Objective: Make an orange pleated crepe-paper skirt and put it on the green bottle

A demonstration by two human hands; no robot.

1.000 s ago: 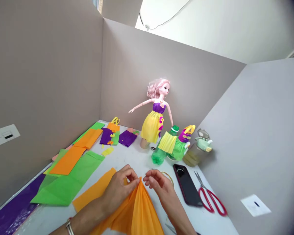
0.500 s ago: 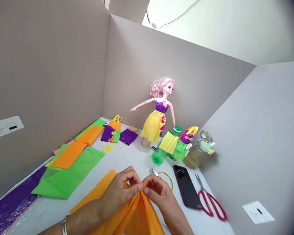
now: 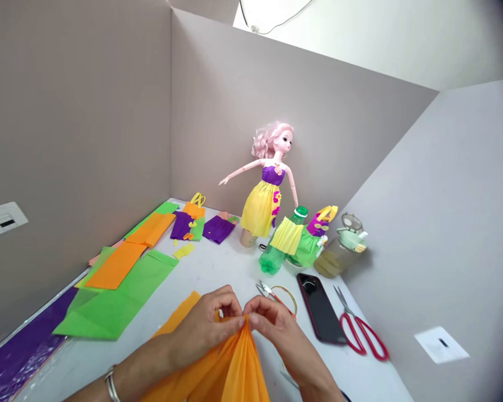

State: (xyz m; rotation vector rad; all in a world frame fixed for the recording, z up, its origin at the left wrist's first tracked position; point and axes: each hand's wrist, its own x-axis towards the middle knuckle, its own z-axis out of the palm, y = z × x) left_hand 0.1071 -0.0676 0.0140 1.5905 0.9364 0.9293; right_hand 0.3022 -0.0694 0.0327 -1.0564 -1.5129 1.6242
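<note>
An orange fabric sheet [image 3: 230,368] hangs in gathered folds from my fingertips, low in the view. My left hand [image 3: 212,321] pinches its top edge between thumb and fingers. Close beside it, my right hand [image 3: 272,324] grips the same bunched edge, so the two thumbs almost meet. Part of the orange sheet runs flat to the left behind my left wrist. Just beyond my right hand lie small orange-handled scissors [image 3: 268,290] and a golden ring [image 3: 291,296]. A metal blade tip [image 3: 289,379] shows under my right forearm.
A pink-haired doll [image 3: 264,190] in a yellow skirt stands at the back. Right of it are a green bottle [image 3: 272,259], a jar [image 3: 335,257], a phone [image 3: 321,307] and red-handled scissors [image 3: 356,332]. Green fabric [image 3: 121,307] and orange strips [image 3: 117,265] lie left.
My hands keep hold of the orange fabric, its folds now drawn narrower beneath my fingers. The camera view has shifted slightly.
</note>
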